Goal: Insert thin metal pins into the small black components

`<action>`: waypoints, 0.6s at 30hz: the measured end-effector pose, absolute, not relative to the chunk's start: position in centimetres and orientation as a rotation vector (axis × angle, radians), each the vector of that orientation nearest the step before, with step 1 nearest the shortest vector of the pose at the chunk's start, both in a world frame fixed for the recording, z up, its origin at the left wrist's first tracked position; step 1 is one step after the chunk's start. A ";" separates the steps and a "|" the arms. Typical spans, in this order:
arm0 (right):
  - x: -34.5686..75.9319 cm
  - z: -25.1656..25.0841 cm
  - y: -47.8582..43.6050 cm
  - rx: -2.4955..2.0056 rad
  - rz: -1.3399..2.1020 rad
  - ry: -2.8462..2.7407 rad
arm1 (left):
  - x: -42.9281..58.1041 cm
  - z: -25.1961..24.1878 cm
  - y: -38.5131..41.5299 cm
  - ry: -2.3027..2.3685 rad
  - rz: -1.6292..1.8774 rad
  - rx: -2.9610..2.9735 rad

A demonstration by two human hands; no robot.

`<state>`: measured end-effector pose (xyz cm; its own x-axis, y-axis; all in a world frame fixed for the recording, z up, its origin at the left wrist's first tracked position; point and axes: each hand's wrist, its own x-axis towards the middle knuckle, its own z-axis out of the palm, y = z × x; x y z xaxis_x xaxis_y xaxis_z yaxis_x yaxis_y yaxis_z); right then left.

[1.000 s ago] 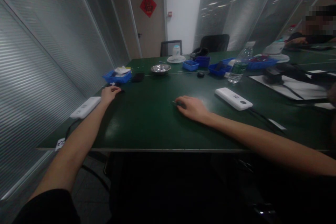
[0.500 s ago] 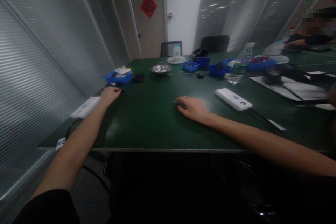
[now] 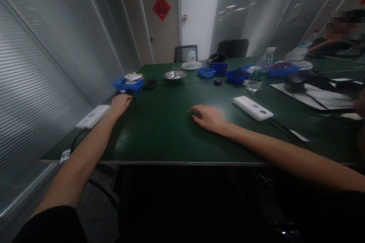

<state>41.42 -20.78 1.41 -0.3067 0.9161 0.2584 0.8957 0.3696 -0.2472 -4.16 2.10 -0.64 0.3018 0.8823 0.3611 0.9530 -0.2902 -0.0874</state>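
Note:
On the left of the table, my left hand (image 3: 120,103) is closed, fingertips together at a small dark piece (image 3: 133,99) too small to name. My right hand (image 3: 210,118) rests on the green table (image 3: 159,133) near the middle. Its fingers are wrapped round a small dark tool with a thin pale tip (image 3: 195,113) pointing left; the rest of the tool is hidden by the hand. A metal bowl (image 3: 175,76) with small shiny pieces in it stands beyond both hands.
White power banks lie beside my left forearm (image 3: 92,117) and right of my right hand (image 3: 252,108), both with black cables. Farther back are blue trays (image 3: 128,82), a black flat object (image 3: 150,84), a round black item (image 3: 217,82) and a water bottle (image 3: 260,72). A person sits far right.
The fingers of my left hand have shifted slightly at the small dark piece. My right hand and the dark tool stay in the same place.

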 end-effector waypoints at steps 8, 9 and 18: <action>41.5 1.3 -20.6 -1.585 0.070 -2.290 | 0.3 0.0 -0.3 -1.476 -0.593 -2.670; 41.5 1.3 -20.6 -1.583 0.071 -2.290 | 1.7 0.1 -1.1 -1.399 -0.638 -2.765; 41.3 1.3 -21.0 -1.508 0.043 -2.332 | 13.4 0.5 -10.3 -0.543 -0.923 -3.541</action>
<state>41.26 -20.98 1.31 -0.3643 0.8873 0.2826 0.8764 0.4294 -0.2183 13.40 -10.31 0.52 0.8451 0.3916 0.3640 0.1276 -0.8089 0.5740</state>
